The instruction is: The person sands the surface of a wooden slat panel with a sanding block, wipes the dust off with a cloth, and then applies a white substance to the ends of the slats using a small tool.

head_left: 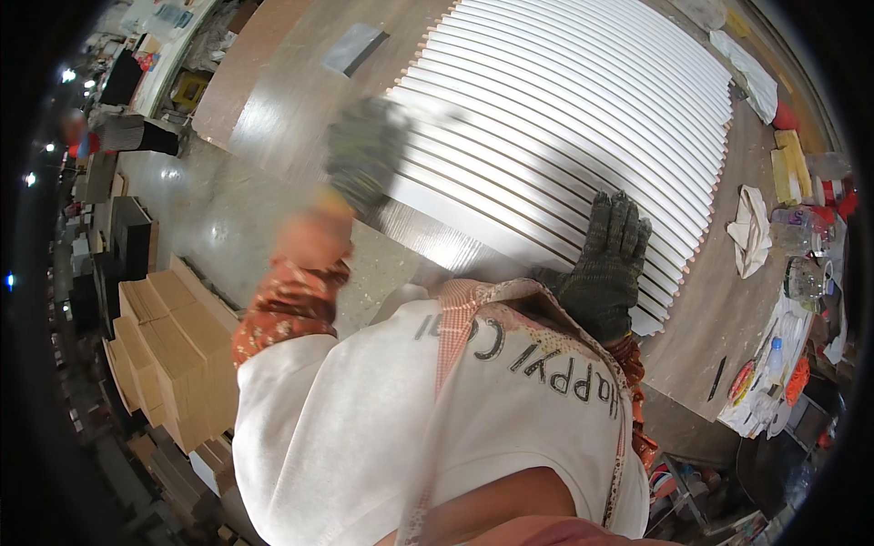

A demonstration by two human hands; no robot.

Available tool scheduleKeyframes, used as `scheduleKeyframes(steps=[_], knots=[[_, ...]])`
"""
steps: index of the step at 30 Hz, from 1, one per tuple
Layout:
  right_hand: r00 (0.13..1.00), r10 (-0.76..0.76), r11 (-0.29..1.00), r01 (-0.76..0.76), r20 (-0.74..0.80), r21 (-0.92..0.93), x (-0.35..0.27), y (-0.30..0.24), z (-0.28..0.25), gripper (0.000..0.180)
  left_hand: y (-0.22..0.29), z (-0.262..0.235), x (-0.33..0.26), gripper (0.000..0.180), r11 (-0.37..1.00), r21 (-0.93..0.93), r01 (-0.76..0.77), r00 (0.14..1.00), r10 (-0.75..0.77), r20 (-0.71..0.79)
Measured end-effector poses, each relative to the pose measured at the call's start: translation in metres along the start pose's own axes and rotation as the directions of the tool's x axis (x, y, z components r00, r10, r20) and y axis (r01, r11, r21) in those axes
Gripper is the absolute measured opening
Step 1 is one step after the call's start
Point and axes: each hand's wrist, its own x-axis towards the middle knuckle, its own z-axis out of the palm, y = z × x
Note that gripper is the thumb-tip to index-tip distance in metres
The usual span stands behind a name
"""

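Note:
White slats (564,100) lie side by side on a wood-toned table, with dark gaps between them and brownish ends along both sides. My right hand (603,268), in a dark knit glove, rests on the near right part of the slats with its fingers stretched out. At the left ends of the slats is my left hand (366,150), gloved as well and smeared by motion. A pale blur shows beside its fingertips, and I cannot make out whether the hand holds anything.
A small grey flat piece (355,49) lies on the table's far left. Along the right edge are a white cloth (750,232), a yellow block (790,168) and clear plastic bottles (805,278). Stacked cardboard boxes (173,350) stand on the floor at left.

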Motion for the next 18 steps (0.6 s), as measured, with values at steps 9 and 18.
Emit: scheduleKeyframes(steps=[9, 18], knots=[[0.996, 0.041, 0.998, -0.036, 0.085, -0.054, -0.003, 0.0, -0.004, 0.103, 0.111, 0.006, 0.044, 0.042, 0.779, -0.021, -0.626, 0.769, 0.622, 0.147], [0.996, 0.026, 0.999, -0.029, -0.085, -0.037, -0.004, 0.002, 0.005, 0.088, -0.078, 0.003, 0.109, 0.042, 0.932, 0.252, -0.262, 0.957, 0.284, -0.056]])
